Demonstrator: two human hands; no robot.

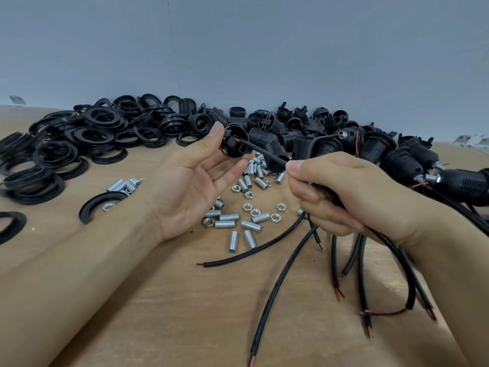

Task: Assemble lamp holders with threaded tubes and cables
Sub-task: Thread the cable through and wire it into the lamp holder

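- Black plastic lamp holder cap (235,144) sits pinched at the fingertips of the left hand (195,181), palm up, thumb on its near edge, lower fingers relaxed and spread.
- Right hand (341,192) is clenched round a bundle of black cables (325,192); thumb and forefinger pinch one cable (267,152) and aim it at the cap.
- That cable's stripped red tip (236,139) shows just at the cap's centre, seemingly poking through the hole; exactly how far through, I cannot tell.
- Hands are apart, joined only by this one cable.
- Judgement: the step in hand is threading the cable through the cap. Best done with the cap held steady, the pinch kept close to the tip so the wire does not buckle, and both conductors kept together as they pass.
- Loose cable ends (338,292) hang from the right fist over the wooden table (158,313), copper and red showing.
- Between the hands lie threaded tubes (225,224) and hex nuts (247,207).
- Further back: a heap of black rings (92,133) at left, lamp holder bodies (267,139) at centre, and wired holders (460,184) at right.
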